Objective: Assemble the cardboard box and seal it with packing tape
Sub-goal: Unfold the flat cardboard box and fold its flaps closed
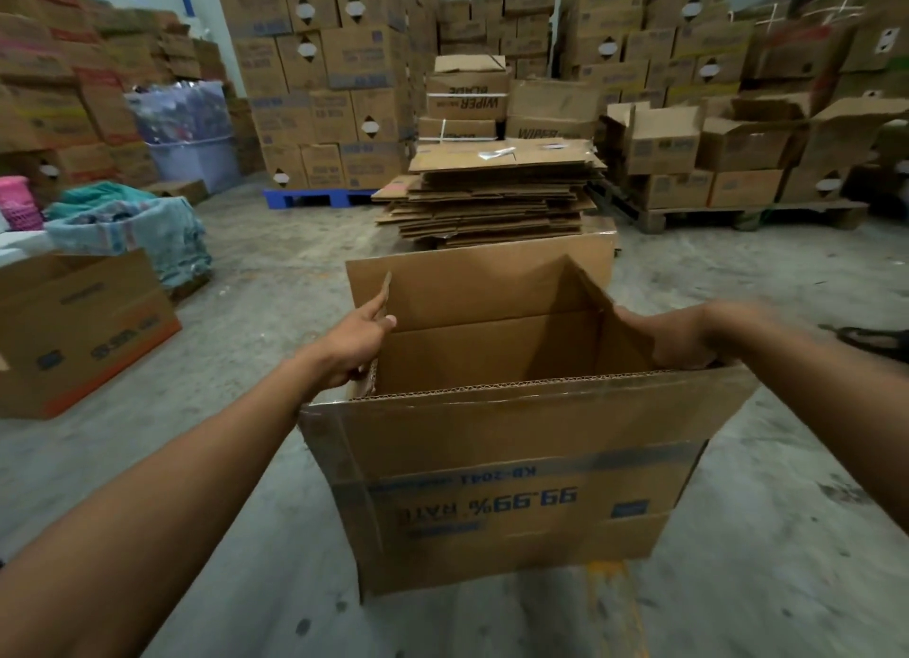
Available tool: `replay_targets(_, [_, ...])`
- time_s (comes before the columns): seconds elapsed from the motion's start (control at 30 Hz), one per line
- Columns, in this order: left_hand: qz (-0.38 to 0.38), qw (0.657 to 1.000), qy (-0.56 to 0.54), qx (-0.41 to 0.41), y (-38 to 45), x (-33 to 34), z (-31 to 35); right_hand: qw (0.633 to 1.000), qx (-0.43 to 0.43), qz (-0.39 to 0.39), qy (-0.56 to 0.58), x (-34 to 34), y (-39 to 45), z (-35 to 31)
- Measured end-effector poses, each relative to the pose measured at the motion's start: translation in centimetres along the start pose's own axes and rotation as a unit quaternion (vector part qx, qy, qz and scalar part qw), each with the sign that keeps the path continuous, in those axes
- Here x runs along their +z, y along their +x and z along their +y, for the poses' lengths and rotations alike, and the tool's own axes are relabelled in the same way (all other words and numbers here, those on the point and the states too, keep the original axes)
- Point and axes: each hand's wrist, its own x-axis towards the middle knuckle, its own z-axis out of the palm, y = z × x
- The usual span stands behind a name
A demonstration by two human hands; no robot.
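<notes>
A brown cardboard box [506, 500] with upside-down blue print stands opened out in front of me on the concrete floor, its top flaps up. My left hand [356, 345] grips the left side flap near its lower edge, thumb over the flap. My right hand [674, 340] holds the right side flap, which leans inward; the hand is blurred. The far flap stands upright behind the opening and the near flap hangs toward me. No packing tape roll is in view.
A pile of flattened cartons [492, 195] lies just behind the box. Stacked boxes on pallets [319, 197] line the back and right. An open carton [83, 328] and a cloth heap [142, 229] sit at left. A sandal [875, 340] lies at the right edge.
</notes>
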Motion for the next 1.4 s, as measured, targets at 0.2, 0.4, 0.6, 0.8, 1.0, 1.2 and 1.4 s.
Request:
replay_targets(0.2, [-0.153,0.966,0.143,-0.151,1.1,-1.1,1.1,0.993,-0.004,-0.098,-0.072,1.7,0.4,-1.7])
replay_targets(0.4, [-0.277,0.831,0.464,-0.132,0.1,5.0,-0.9,0.974,0.024,-0.151,-0.166,4.4,1.6,-3.2])
replay_targets(0.6, [-0.272,0.753,0.587,-0.120,0.6,5.9,-2.1,0.955,0.020,-0.199,-0.220,6.5,2.2,-4.8])
replay_targets(0.8, [-0.269,0.746,0.602,-0.092,1.4,5.9,-3.6,0.959,0.008,-0.219,-0.178,4.9,1.6,-6.1])
replay_targets(1.0, [-0.271,0.745,0.603,-0.091,2.3,5.8,-4.1,0.962,-0.152,0.220,-0.048,-0.7,5.6,-6.9])
replay_targets(1.2, [-0.283,0.745,0.596,-0.097,3.0,5.4,-4.3,0.938,-0.120,0.322,-0.042,-3.2,11.9,-8.4])
replay_targets(1.4, [-0.282,0.747,0.595,-0.091,3.1,5.1,-3.6,0.947,-0.076,0.294,-0.110,-2.2,13.9,-8.9])
